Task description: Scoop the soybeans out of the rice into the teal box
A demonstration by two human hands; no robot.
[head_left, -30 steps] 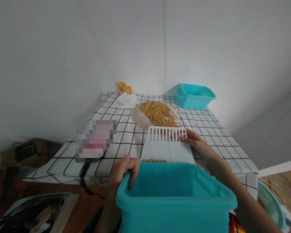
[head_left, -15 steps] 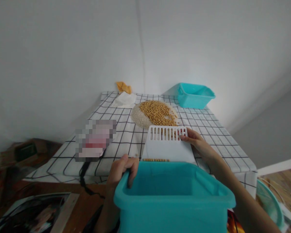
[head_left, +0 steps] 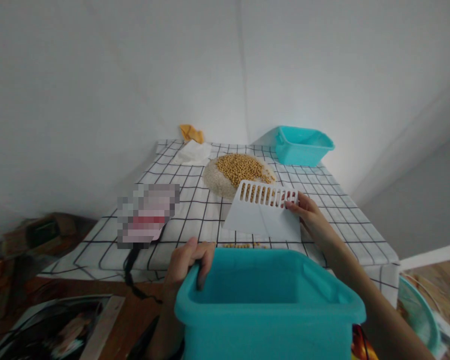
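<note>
My left hand [head_left: 190, 262] is closed over the left rim of a teal plastic tub [head_left: 270, 312], held against the table's front edge. My right hand [head_left: 309, 212] grips the right end of a white plastic scraper [head_left: 262, 217] with a row of slots along its far side. Past the scraper lies a heap of yellow soybeans [head_left: 240, 167] on a bed of pale grains [head_left: 217, 181], which look like rice. A short line of loose beans [head_left: 243, 245] rests between the scraper and the tub. The tub's bottom is hidden from me.
Another teal tub [head_left: 303, 146] stands at the table's back right. A white cloth [head_left: 192, 152] and a yellow cloth [head_left: 190, 133] lie at the back left. Nearer, on the left, is a blurred-out item [head_left: 149, 215] with a black strap. A checked cloth [head_left: 194, 212] covers the table.
My right hand has moved the scraper away from the tub toward the bean heap and tilted it, leaving some beans by the tub rim. My left hand and the tub stay put.
</note>
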